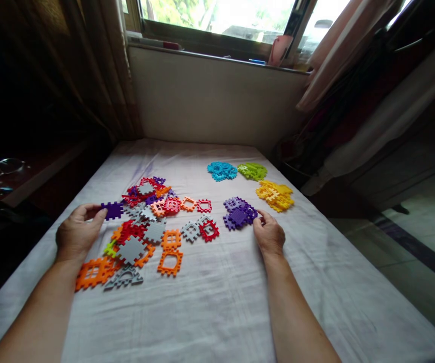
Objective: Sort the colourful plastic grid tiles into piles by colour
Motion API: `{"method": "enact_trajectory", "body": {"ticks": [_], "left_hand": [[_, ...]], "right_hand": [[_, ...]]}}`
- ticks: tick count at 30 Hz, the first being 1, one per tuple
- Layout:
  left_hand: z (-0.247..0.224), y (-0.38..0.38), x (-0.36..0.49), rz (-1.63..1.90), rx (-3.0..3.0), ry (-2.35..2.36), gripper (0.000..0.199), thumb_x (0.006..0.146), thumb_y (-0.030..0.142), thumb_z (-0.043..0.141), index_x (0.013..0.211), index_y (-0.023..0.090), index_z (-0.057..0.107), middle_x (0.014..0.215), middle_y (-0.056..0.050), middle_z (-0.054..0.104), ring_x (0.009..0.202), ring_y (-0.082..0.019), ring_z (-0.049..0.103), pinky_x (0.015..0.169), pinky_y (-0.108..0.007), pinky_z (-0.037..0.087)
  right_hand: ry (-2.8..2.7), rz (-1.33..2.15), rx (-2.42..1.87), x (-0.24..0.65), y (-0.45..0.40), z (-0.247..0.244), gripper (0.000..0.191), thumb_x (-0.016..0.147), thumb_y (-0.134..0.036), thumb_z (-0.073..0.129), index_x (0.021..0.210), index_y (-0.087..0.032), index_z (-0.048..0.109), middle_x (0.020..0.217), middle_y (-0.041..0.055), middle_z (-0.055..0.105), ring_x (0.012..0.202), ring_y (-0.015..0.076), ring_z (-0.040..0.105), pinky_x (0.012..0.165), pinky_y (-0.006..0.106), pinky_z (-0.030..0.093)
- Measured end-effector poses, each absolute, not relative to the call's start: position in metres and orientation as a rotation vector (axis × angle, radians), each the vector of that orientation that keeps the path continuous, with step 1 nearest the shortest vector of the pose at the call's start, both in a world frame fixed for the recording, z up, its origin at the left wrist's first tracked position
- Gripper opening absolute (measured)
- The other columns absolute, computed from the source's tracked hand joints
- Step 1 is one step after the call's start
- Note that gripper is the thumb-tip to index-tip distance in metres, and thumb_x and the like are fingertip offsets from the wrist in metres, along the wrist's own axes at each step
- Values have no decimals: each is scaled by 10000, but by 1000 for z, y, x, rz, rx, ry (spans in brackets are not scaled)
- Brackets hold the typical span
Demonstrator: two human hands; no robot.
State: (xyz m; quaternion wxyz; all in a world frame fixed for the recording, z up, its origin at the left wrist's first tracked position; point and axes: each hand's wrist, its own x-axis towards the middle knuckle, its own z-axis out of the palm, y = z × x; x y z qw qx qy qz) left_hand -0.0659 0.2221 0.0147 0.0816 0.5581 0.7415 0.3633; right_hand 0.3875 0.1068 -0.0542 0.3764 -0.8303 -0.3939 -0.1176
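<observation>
My left hand (79, 229) pinches a purple interlocking building tile (112, 210) between thumb and fingers, at the left edge of a mixed heap. That heap holds red, orange, purple and grey tiles, among them a grey square tile (131, 250) and an orange window tile (93, 273). At the purple pile (240, 214), my right hand (269, 233) has its fingers closed on the right edge of a purple tile. Part of that grip is hidden by the hand itself.
Behind the purple pile lie a blue pile (222, 171), a green pile (252, 171) and a yellow pile (275, 195). Everything rests on a pale cloth-covered surface (209, 312). A wall and window stand beyond, with a pink cup (280, 50) on the sill.
</observation>
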Motion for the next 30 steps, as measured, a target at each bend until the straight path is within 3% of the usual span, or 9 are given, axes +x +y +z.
{"method": "enact_trajectory", "body": {"ticks": [4, 7, 10, 15, 19, 22, 27, 30], "left_hand": [[28, 211, -41, 1312, 1823, 1977, 367, 767, 488, 628, 1030, 236, 670, 898, 7, 756, 877, -222, 711, 839, -364, 563], [27, 195, -8, 1290, 2014, 1754, 348, 829, 509, 604, 1025, 232, 677, 883, -3, 758, 752, -194, 699, 733, -321, 563], [17, 178, 27, 1263, 2248, 1447, 282, 897, 483, 570, 978, 237, 683, 892, -5, 770, 691, -157, 687, 722, -293, 570], [2, 159, 60, 1330, 2599, 882, 148, 975, 302, 529, 1017, 235, 654, 964, -28, 776, 903, -159, 732, 854, -292, 588], [-3, 154, 64, 1313, 2673, 775, 140, 988, 247, 506, 1033, 238, 637, 960, -33, 768, 935, -155, 728, 888, -306, 592], [-6, 154, 65, 1304, 2672, 764, 150, 984, 231, 509, 1069, 239, 632, 969, -34, 762, 953, -156, 722, 906, -315, 590], [-9, 156, 63, 1275, 2693, 847, 332, 953, 264, 569, 1285, 253, 568, 1232, -76, 709, 1187, -203, 651, 1036, -390, 541], [-12, 161, 57, 1246, 2730, 969, 347, 962, 279, 550, 1305, 237, 562, 1284, -89, 686, 1238, -217, 619, 1081, -417, 504]], "right_hand": [[-1056, -339, -1968, 376, 109, -45, 343, 834, -284, 488, 985, -186, 780, 870, 72, 753, 708, 186, 644, 706, 293, 516], [-1247, -316, -1751, 352, 110, -38, 324, 902, -305, 469, 963, -186, 764, 887, 89, 751, 800, 200, 676, 806, 314, 542], [-1444, -203, -1564, 319, 107, -31, 294, 955, -310, 482, 984, -198, 752, 911, 85, 755, 823, 190, 689, 825, 311, 550], [-1644, 58, -1353, 275, 98, -20, 252, 950, -281, 575, 1140, -215, 727, 879, 41, 762, 711, 144, 680, 737, 256, 564], [-1734, 150, -1250, 262, 94, -19, 224, 949, -265, 600, 1125, -245, 739, 959, 48, 767, 793, 144, 704, 754, 245, 570], [-1740, 132, -1234, 259, 95, -22, 198, 961, -257, 597, 1075, -255, 760, 934, 47, 770, 829, 153, 714, 777, 254, 571], [-1662, -2, -1322, 282, 99, -20, 229, 983, -294, 563, 1066, -266, 775, 957, 54, 772, 859, 169, 719, 806, 276, 574], [-1470, -211, -1493, 320, 103, -22, 258, 980, -338, 554, 1045, -241, 784, 956, 71, 765, 898, 195, 708, 854, 305, 562]]}}
